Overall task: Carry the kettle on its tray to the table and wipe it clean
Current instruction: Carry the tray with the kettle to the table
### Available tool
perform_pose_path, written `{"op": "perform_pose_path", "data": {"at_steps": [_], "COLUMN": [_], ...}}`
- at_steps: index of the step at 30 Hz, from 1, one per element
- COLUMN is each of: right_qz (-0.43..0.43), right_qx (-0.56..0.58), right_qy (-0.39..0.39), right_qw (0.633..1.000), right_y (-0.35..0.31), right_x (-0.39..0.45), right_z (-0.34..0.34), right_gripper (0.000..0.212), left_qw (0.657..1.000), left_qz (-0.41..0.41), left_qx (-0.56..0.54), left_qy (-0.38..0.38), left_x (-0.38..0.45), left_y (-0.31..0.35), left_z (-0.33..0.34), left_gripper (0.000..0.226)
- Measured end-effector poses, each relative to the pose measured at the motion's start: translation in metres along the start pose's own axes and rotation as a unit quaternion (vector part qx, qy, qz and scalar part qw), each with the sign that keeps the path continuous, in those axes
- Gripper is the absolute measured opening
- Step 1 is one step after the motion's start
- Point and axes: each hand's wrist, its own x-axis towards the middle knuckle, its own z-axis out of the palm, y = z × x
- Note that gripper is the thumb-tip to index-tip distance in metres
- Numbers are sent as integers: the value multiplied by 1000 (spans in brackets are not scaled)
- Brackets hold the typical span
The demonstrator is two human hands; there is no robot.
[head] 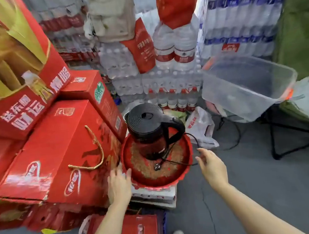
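A black electric kettle (150, 128) with a ribbed lid and a side handle stands upright on a round red tray (145, 180). Its black cord and plug (156, 166) lie on the tray and trail off the right rim. The tray rests on a low white box. My left hand (119, 184) is at the tray's left rim, fingers spread and touching or nearly touching the edge. My right hand (210, 166) hovers open just right of the tray, a short gap from the rim, holding nothing.
Red gift cartons (58, 150) are stacked tight against the tray's left side. Shrink-wrapped water bottle packs (166, 80) fill the back. A clear plastic tub (247, 85) sits on a black folding stand at right. A white plastic bag (199, 125) lies behind the tray. Grey floor at right.
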Motion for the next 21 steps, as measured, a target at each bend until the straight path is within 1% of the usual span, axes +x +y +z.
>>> {"op": "perform_pose_path", "data": {"at_steps": [1,2,4,6,8,10,12,14,17,19,21], "right_qz": [8,20,39,51,60,74,85,102,103,108,116], "right_qx": [10,17,23,21,21,31,41,45,53,52,56], "right_qy": [-1,-3,-20,-31,-35,-46,-39,-28,-41,-49,-41], "right_qw": [1000,1000,999,998,997,996,995,993,992,992,991], "right_y": [4,7,10,16,19,21,23,26,30,31,31], "right_x": [11,21,37,49,60,70,80,90,103,109,113], "right_z": [12,23,41,58,70,81,89,95,103,108,110], "right_gripper": [36,37,40,45,52,58,60,61,60,59,58], "left_qw": [1000,1000,998,994,994,991,989,986,981,980,982], "left_qz": [2,-17,-62,-87,-87,-109,-119,-120,-132,-141,-131], "left_qx": [-8,-6,-15,-47,-63,-73,-90,-114,-143,-135,-128], "left_qy": [3,13,-21,-39,-19,3,16,13,13,27,44], "left_x": [13,25,44,58,66,76,83,90,96,97,94], "left_y": [-1,-2,3,4,4,-1,-2,2,13,17,18], "left_z": [12,22,34,47,55,66,71,72,75,79,79], "left_gripper": [53,54,61,65,64,63,64,65,65,66,64]}}
